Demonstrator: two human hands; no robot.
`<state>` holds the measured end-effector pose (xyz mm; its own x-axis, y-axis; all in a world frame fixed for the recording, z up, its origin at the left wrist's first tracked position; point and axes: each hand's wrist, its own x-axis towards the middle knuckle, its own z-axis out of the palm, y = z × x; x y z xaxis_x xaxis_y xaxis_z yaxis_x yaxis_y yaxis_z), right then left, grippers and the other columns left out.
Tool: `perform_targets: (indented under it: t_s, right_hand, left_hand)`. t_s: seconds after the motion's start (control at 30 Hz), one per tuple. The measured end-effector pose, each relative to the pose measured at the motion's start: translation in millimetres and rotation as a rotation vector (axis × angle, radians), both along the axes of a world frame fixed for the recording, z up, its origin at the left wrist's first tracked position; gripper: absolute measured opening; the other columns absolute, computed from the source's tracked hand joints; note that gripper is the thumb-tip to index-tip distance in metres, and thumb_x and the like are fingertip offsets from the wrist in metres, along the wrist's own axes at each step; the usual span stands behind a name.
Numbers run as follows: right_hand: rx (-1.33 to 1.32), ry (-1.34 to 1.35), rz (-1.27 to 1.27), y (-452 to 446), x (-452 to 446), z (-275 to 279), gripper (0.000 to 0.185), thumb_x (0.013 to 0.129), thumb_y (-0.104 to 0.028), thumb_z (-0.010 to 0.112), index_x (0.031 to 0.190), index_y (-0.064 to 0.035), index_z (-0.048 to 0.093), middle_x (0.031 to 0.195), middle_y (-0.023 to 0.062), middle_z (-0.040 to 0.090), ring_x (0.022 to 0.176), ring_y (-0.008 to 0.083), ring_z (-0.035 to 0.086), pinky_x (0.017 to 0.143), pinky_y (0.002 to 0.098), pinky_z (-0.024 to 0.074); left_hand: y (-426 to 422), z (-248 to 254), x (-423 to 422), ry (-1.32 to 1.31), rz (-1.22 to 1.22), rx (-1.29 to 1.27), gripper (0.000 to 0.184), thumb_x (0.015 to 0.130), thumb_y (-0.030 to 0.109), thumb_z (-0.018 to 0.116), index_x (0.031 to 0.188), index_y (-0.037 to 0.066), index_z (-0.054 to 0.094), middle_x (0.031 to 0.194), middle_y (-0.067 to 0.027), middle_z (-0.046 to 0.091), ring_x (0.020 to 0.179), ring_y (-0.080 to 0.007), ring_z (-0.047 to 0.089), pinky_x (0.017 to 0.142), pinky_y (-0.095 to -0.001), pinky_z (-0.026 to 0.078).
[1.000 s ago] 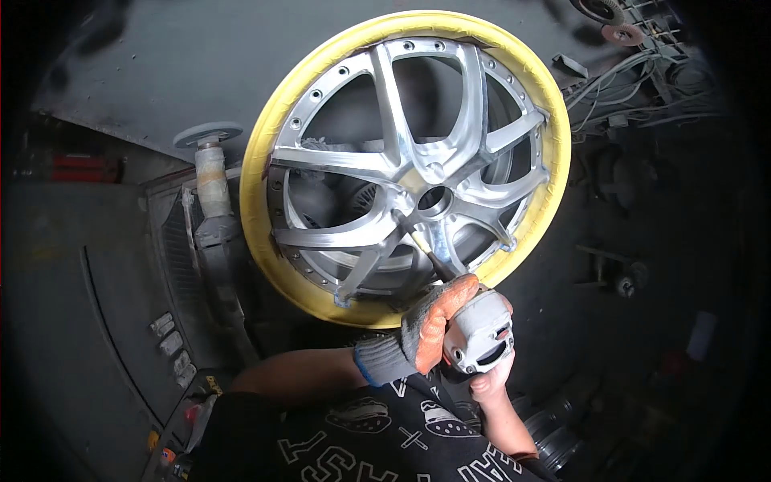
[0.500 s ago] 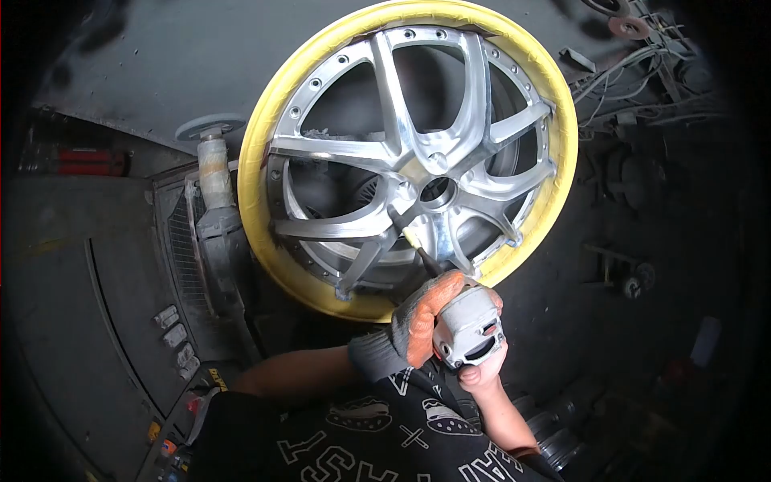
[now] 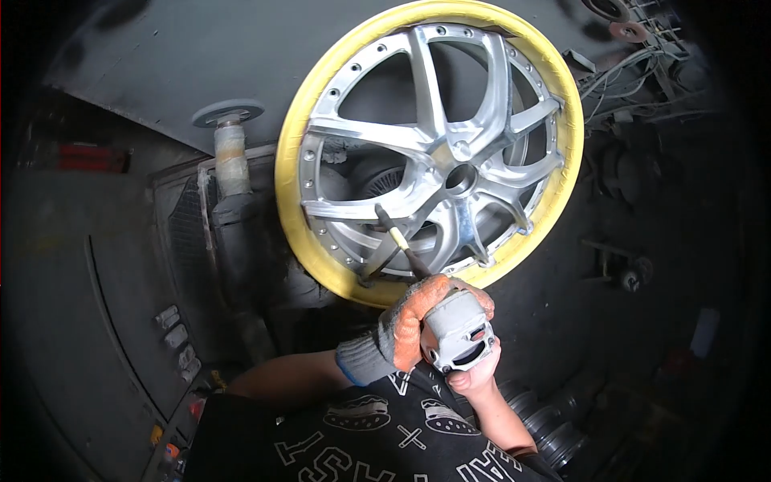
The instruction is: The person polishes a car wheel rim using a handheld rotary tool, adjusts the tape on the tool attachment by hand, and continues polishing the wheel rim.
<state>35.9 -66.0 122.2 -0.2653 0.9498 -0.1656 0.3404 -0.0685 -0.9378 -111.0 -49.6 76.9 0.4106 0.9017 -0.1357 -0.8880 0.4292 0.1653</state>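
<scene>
My left hand point(image 3: 401, 325), in a grey and orange work glove, is wrapped round the front of a straight die grinder point(image 3: 462, 325). My right hand point(image 3: 482, 371) grips its grey rear housing from below and the right; most of its fingers are hidden behind the tool. A slim shaft with a pale yellow band point(image 3: 398, 238) runs up from the grinder to a dark pointed tip point(image 3: 381, 211). That tip meets or hovers just over a lower left spoke of the shiny alloy wheel point(image 3: 426, 136). Yellow tape point(image 3: 294, 210) covers the wheel's outer lip.
Left of the wheel stands a machine post point(image 3: 232, 161) topped by a round grey disc point(image 3: 228, 112). Cables point(image 3: 630, 72) hang at the upper right. Several small pale blocks point(image 3: 175, 335) sit at the left, and dark round metal parts point(image 3: 554, 430) lie at the lower right.
The tool's tip has moved outward along the spoke, away from the hub. In view, the wheel has shifted right and the grinder slightly left. Both hands keep their grip.
</scene>
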Motion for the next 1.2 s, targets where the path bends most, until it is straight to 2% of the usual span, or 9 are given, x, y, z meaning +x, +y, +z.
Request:
perform_targets:
  t_s: [0.4,0.53,0.67,0.7,0.73,0.9,1.0,1.17,1.2]
  right_hand:
    - [-0.006,0.022,0.168,0.2,-49.3,-10.8,0.092,0.068,-0.073,0.074,0.107,0.0096,0.059,0.098,0.0124,0.068,0.089,0.0201,0.067,0.082,0.0338,0.052]
    - [0.013,0.024,0.189,7.1,-61.8,-11.6,0.095,0.064,-0.076,0.075,0.107,0.0083,0.062,0.093,0.0165,0.069,0.084,0.0258,0.069,0.077,0.0364,0.055]
    - [0.082,0.043,0.136,11.1,-46.2,-12.7,0.103,0.062,-0.079,0.073,0.111,0.0105,0.06,0.094,0.0185,0.068,0.088,0.0276,0.07,0.079,0.0362,0.0553]
    - [-0.056,0.053,0.175,9.8,-28.4,-11.4,0.109,0.06,-0.075,0.078,0.12,0.0114,0.052,0.113,0.0141,0.063,0.104,0.023,0.063,0.093,0.0363,0.0494]
    - [0.015,0.117,-0.025,7.8,-33.9,-9.8,0.11,0.059,-0.081,0.074,0.113,0.0136,0.058,0.099,0.0173,0.069,0.093,0.0257,0.069,0.086,0.0362,0.0536]
    - [-0.008,0.178,-0.191,20.3,0.5,-15.3,0.115,0.057,-0.081,0.075,0.116,0.015,0.056,0.106,0.0142,0.067,0.097,0.0207,0.066,0.089,0.0344,0.0515]
    - [0.001,0.199,-0.235,24.6,19.6,-31.6,0.114,0.057,-0.081,0.075,0.117,0.0138,0.056,0.106,0.0133,0.067,0.097,0.0204,0.066,0.088,0.034,0.0516]
    - [-0.05,0.277,-0.234,25.4,36.5,-51.5,0.113,0.058,-0.078,0.077,0.121,0.0128,0.055,0.109,0.0135,0.067,0.099,0.0207,0.065,0.091,0.0338,0.0508]
    - [-0.084,0.321,-0.187,22.0,42.5,-59.4,0.119,0.057,-0.076,0.079,0.132,0.0084,0.043,0.122,0.0131,0.058,0.111,0.0224,0.058,0.097,0.0366,0.0464]
  left_hand:
    - [-21.9,-8.5,-46.1,0.204,0.312,0.155,0.077,0.097,0.055,0.028,0.117,-0.013,0.057,0.114,-0.0295,0.061,0.104,-0.0364,0.062,0.095,-0.0403,0.048]
    - [-20.1,-4.8,-67.7,0.186,0.14,0.073,0.086,0.096,0.06,0.019,0.122,-0.015,0.051,0.116,-0.03,0.06,0.11,-0.0358,0.059,0.098,-0.0418,0.046]
    - [-7.9,8.6,-55.5,0.024,0.107,-0.036,0.08,0.095,0.06,0.033,0.116,-0.013,0.056,0.118,-0.026,0.06,0.113,-0.0328,0.058,0.101,-0.0413,0.044]
    - [-0.8,3.8,-44.7,0.057,0.142,0.051,0.071,0.098,0.055,0.036,0.116,-0.01,0.057,0.114,-0.0213,0.063,0.11,-0.0281,0.06,0.099,-0.0388,0.045]
    - [8.0,2.5,-35.0,0.09,0.177,0.138,0.062,0.1,0.05,0.039,0.117,-0.007,0.059,0.11,-0.0166,0.065,0.106,-0.0235,0.062,0.098,-0.0364,0.047]
    - [30.9,6.6,10.9,0.093,0.008,-0.018,0.043,0.101,0.045,0.046,0.108,0.007,0.066,0.091,-0.0007,0.066,0.082,-0.009,0.061,0.075,-0.0261,0.048]
    - [37.1,-6.5,25.1,0.215,-0.04,0.01,0.051,0.102,0.044,0.039,0.111,-0.001,0.062,0.115,-0.0149,0.064,0.108,-0.0221,0.06,0.096,-0.0373,0.047]
    - [32.0,-30.4,48.8,0.276,0.007,-0.018,0.049,0.104,0.04,0.036,0.113,0.0,0.061,0.111,-0.0115,0.063,0.104,-0.019,0.059,0.095,-0.0332,0.045]
    - [29.1,-38.3,52.8,0.276,0.019,0.044,0.047,0.104,0.04,0.036,0.114,0.0,0.059,0.112,-0.0115,0.062,0.104,-0.0185,0.058,0.095,-0.0323,0.044]
